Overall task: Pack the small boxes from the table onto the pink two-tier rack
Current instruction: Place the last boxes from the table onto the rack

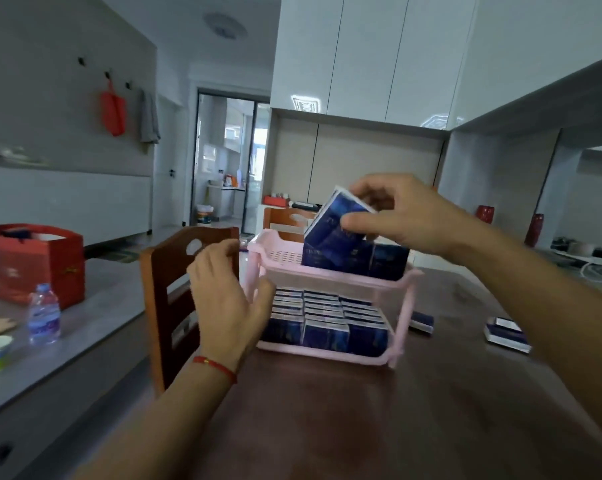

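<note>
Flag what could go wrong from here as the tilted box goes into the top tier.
1. The right hand holds a dark blue box tilted above the upright boxes on the top tier; pushing it in could topple them.
2. The left hand rests at the pink rack's left post, apparently steadying it; letting go might let the rack shift.
3. Two boxes lie on the table, easy to miss.

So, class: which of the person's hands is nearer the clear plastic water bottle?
Left. The left hand is by the pink rack's left post, nearer the clear plastic water bottle; the right hand holds a blue box above the top tier.
</note>
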{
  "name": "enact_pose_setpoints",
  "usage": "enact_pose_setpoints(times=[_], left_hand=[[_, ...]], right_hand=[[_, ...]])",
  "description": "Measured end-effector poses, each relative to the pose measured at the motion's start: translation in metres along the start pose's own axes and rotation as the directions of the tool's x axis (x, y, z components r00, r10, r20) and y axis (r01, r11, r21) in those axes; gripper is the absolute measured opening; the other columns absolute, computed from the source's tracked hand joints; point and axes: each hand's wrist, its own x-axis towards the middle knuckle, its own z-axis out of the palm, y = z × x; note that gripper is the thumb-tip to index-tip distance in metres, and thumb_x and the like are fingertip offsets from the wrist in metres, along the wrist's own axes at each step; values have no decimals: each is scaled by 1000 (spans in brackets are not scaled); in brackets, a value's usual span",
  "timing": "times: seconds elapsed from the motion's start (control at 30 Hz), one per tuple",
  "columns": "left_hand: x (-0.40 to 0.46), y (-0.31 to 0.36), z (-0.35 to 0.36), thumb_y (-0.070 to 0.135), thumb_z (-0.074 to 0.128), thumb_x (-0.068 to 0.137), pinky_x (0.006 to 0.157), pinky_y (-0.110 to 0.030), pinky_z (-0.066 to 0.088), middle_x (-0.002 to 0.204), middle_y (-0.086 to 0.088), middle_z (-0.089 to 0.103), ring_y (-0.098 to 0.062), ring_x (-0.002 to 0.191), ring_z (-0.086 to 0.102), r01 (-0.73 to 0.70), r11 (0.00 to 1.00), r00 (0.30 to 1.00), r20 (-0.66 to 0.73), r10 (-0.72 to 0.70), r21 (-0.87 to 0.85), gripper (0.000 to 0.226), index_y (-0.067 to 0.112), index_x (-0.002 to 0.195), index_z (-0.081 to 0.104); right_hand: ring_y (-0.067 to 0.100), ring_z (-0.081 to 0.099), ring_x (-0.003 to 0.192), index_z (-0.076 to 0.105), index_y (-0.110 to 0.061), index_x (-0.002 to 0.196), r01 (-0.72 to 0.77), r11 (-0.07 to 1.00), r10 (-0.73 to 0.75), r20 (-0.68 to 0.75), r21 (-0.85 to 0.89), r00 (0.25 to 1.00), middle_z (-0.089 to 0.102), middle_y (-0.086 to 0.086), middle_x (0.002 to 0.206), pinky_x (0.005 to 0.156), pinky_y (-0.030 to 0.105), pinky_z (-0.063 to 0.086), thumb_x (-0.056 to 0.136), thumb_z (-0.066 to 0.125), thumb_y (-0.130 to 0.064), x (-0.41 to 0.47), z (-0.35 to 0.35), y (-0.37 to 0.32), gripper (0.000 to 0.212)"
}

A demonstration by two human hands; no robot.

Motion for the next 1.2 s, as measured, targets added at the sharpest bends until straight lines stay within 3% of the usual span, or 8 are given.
enact_pose_setpoints(times=[0.13,0.3,0.4,0.57,0.67,0.93,1.1,1.2], left_hand=[[-10,-22,18,46,65,85,110,-48,41,147,-11,42,-27,135,40,308,950,917,285,-280,-57,83,14,151,27],[-18,-35,31,58,61,77,107,-46,47,147,-1,43,-20,132,47,317,943,880,401,-255,-96,89,29,150,21],[-23,-36,35,55,64,79,103,-40,50,142,3,46,-14,126,48,277,957,885,409,-222,-81,82,34,146,22],[-27,-36,39,52,70,80,103,-41,51,142,7,47,-13,130,48,257,964,901,376,-215,-65,81,37,143,21],[-28,-37,40,52,69,81,106,-44,49,145,7,44,-13,133,45,228,972,914,356,-196,-52,86,33,148,18],[-28,-35,41,50,71,81,108,-40,47,148,7,41,-12,135,42,226,974,914,353,-201,-31,88,33,148,16],[-27,-34,39,50,70,81,106,-42,49,145,7,42,-12,132,44,214,977,916,352,-193,-22,87,32,148,19],[-28,-34,39,49,70,81,104,-41,50,144,7,43,-11,130,45,214,976,916,351,-191,-26,86,30,148,21]], right_hand=[[25,69,96,68,-22,109,-35,999,36,-38,22,999,71,2,104,85,43,60,86,74,-30,66,19,1,25],[21,65,103,66,-17,113,-86,993,88,28,-80,996,68,4,112,89,38,54,86,72,-33,128,47,12,32],[22,61,109,66,-18,116,-143,977,158,86,-160,984,64,5,119,95,43,51,84,74,-32,149,55,28,36],[17,64,104,68,-20,120,-210,936,289,276,-281,917,67,-5,112,83,34,52,85,74,-32,164,60,51,37],[17,64,105,66,-21,124,-208,925,303,286,-317,909,66,-2,118,91,38,53,84,75,-34,170,67,55,43],[18,67,98,65,-19,118,-182,891,322,295,-416,900,69,0,115,89,39,56,83,76,-28,179,80,58,38],[14,66,90,62,-19,114,-196,861,361,293,-469,886,68,2,113,74,33,54,83,75,-30,183,82,62,35],[15,68,93,63,-19,116,-205,852,378,295,-481,878,69,1,114,79,34,56,83,76,-32,185,82,61,38]])
